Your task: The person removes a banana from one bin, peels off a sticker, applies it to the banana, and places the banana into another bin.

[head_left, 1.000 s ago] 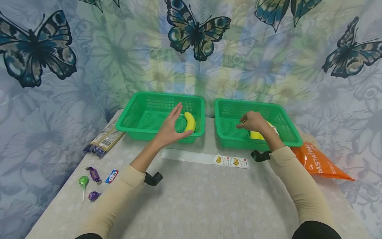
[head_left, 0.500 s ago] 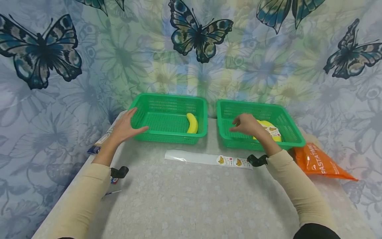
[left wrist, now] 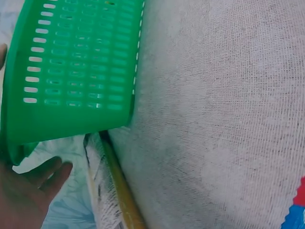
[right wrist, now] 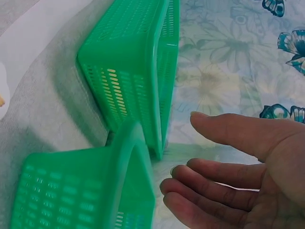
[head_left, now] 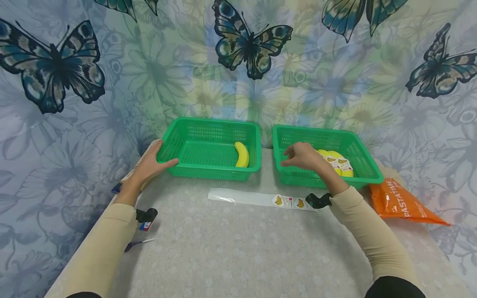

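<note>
My left hand (head_left: 152, 162) is at the left end of the left green basket (head_left: 208, 174), its thumb by the front rim and its fingers at the outer side. In the left wrist view, loosely bent fingers (left wrist: 45, 179) show just past the basket's corner. A single yellow banana (head_left: 242, 155) lies in that basket's right part. My right hand (head_left: 303, 156) hovers over the left part of the right green basket (head_left: 298, 179), holding nothing; thumb and fingers stand apart in the right wrist view. Beside its wrist, yellow bananas (head_left: 333, 153) with banana-picture labels lie in the right basket.
A clear strip with banana stickers (head_left: 257, 199) lies before the baskets. An orange PASTATIME bag (head_left: 402, 203) is at the right, a gold-and-blue packet (head_left: 121, 185) at the left. The left arm partly covers wrapped candies (head_left: 145, 226) and a lollipop stick (head_left: 148, 240).
My left hand has moved left from over the left basket near the banana to that basket's left end. My right hand has shifted slightly left, uncovering more of the labelled bananas.
</note>
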A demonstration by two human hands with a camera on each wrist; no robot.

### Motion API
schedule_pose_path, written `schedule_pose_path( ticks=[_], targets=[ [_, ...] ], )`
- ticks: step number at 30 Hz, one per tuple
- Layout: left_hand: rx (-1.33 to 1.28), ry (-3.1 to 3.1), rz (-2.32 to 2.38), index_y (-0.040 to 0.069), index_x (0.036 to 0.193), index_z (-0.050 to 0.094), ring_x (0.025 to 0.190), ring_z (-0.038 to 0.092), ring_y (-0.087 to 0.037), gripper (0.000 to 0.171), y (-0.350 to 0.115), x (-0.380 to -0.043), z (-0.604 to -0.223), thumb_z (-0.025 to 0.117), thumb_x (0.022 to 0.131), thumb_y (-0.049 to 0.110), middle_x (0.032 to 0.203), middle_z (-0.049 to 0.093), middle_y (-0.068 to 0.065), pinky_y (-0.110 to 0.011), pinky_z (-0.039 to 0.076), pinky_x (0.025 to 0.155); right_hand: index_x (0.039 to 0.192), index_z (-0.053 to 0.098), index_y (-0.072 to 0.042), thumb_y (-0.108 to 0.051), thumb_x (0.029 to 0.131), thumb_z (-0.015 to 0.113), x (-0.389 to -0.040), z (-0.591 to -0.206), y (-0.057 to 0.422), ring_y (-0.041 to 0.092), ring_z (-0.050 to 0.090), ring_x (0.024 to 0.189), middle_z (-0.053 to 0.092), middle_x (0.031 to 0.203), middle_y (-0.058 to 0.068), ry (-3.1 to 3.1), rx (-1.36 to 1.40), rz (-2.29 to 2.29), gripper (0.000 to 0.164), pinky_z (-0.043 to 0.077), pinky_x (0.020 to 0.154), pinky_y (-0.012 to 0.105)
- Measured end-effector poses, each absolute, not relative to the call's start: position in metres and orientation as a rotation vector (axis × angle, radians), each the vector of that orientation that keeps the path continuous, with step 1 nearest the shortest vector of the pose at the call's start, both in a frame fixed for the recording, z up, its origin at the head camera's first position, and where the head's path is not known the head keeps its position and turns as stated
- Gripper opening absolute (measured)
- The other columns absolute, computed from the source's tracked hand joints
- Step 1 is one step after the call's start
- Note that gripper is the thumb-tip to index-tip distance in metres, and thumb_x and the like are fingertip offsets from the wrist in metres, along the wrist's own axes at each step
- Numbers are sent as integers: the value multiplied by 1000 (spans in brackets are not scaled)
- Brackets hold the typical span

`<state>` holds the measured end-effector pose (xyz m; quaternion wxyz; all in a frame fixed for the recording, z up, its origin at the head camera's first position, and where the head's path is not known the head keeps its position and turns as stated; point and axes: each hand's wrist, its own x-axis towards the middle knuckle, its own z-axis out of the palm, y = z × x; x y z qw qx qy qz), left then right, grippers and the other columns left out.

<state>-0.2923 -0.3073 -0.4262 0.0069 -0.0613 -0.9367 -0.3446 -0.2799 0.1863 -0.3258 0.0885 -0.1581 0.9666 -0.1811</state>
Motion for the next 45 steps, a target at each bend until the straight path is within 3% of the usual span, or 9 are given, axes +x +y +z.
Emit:
schedule_pose_path(
  ticks=[13, 27, 45],
  targets=[
    [-119, -2927, -1160, 25, 156, -11, 150, -1, -45, 105, -306, -293, -434, 57, 86, 67, 164, -17, 3, -76, 14, 109, 125, 65, -2, -33, 87, 73, -278, -324, 177, 26, 68, 97, 73, 108, 14, 2861, -517, -550, 48, 56, 85, 42],
    [-111, -2884, -1109, 22, 157, -5, 149, 3, -47, 101, -309, -296, -443, 54, 89, 65, 166, -10, -4, -77, 13, 108, 122, 67, -5, -33, 87, 73, -282, -317, 154, 23, 69, 92, 74, 105, 11, 2853, -572, -555, 46, 57, 80, 39],
    [-99, -2832, -1147, 20, 158, -1, 149, 4, -47, 101, -307, -295, -445, 58, 88, 62, 166, -5, -6, -77, 9, 110, 125, 65, -2, -36, 86, 73, -325, -303, 89, 28, 66, 108, 68, 122, 16, 2777, -689, -427, 52, 56, 87, 40]
  ],
)
